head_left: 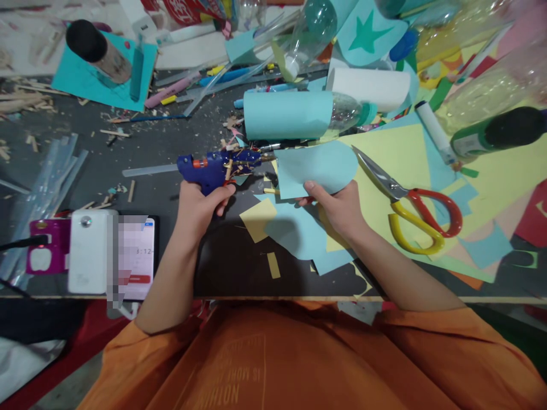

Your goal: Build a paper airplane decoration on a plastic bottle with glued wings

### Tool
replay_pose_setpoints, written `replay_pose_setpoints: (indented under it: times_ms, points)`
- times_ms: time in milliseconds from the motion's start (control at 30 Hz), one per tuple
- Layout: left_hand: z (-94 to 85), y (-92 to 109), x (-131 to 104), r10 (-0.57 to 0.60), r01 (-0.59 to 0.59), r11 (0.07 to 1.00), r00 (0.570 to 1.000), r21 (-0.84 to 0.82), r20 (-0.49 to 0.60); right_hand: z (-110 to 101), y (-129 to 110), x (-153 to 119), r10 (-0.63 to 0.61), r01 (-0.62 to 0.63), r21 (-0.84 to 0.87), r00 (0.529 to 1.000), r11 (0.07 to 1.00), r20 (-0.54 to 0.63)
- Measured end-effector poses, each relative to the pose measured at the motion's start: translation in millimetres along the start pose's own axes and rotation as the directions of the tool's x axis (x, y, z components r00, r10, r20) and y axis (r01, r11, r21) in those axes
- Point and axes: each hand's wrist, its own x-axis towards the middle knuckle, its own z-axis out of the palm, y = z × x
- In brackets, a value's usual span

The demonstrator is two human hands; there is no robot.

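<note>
My left hand point(200, 206) is closed round the handle of a blue hot glue gun point(209, 171), which lies sideways with a clear glue stick point(149, 170) out of its back. Bits of wood and paper cling to the gun's front. Its nozzle points right, close to the left edge of a light blue paper piece point(316, 166) with a rounded right end. My right hand point(335, 208) pinches that piece at its lower edge, thumb on top. Just beyond lies a bottle wrapped in light blue paper point(287, 115). Scissors with red and yellow handles point(397, 193) rest open to the right.
At the left are loose glue sticks point(55, 171), a white power bank point(89, 250) and a phone point(137, 256). Paper scraps point(294, 233) lie under my right hand. A dark-capped bottle point(496, 134) and a marker point(435, 131) lie right. Clear bottles point(314, 31) and pens crowd the back.
</note>
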Motion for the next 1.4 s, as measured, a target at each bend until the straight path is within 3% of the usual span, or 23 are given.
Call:
replay_pose_setpoints:
  times_ms: [933,1167,1267,1333,1400]
  points:
    - [-1.1,-0.3,1.2,0.001,-0.002,0.999,1.000,-0.037,-0.027,0.6,-8.1,-2.3,0.004,-0.004,-0.025,1.000,1.000,0.009]
    - [-19.3,3.1,16.1,0.031,-0.023,0.999,0.967,0.034,-0.251,-0.6,-2.2,-0.3,-0.008,0.008,0.014,1.000,1.000,0.024]
    - [-29.7,-0.6,26.6,-0.030,0.054,0.997,0.930,0.055,-0.366,-0.9,-2.3,-0.1,-0.008,0.007,0.012,0.999,1.000,0.035]
    - [-36.7,-5.7,33.0,-0.004,0.025,0.999,0.899,0.043,-0.438,-0.9,-3.3,0.5,-0.008,0.007,0.026,0.999,1.000,0.041]
    - [-44.9,-12.7,39.0,0.023,0.000,0.999,0.899,0.052,-0.438,-1.0,-3.8,2.3,-0.003,0.002,0.057,1.000,0.998,0.025]
